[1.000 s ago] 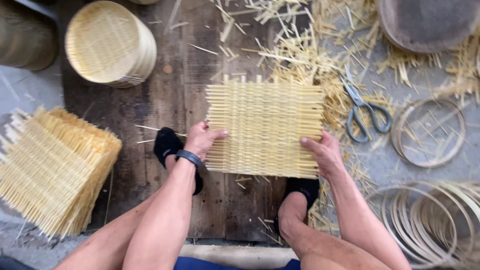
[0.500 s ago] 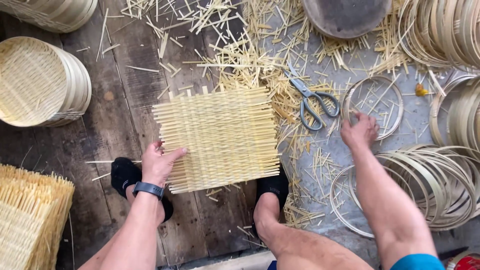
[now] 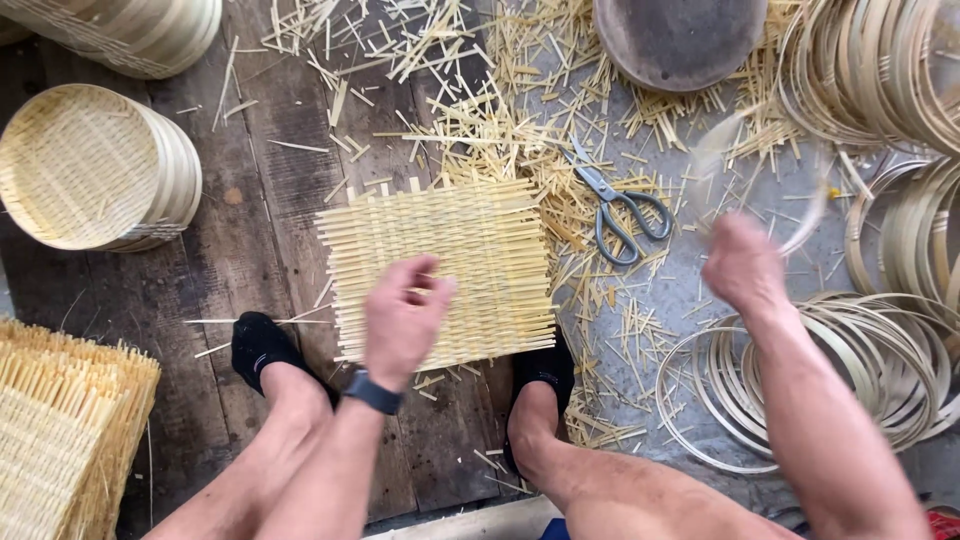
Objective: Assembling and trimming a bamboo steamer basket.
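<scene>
— While the woven bamboo mat (image 3: 440, 270) lies flat on the floorboards (image 3: 260, 200) between both feet, where's the left hand (image 3: 403, 320)?
— Above it, grip open. Right hand (image 3: 745, 265) holds a blurred thin hoop (image 3: 760, 180) beside the scissors (image 3: 620, 205).

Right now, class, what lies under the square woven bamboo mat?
The woven bamboo mat lies on dark wooden planks, its right edge over loose bamboo offcuts. The black-socked right foot touches its corner. Whatever is beneath its middle is covered.
</scene>
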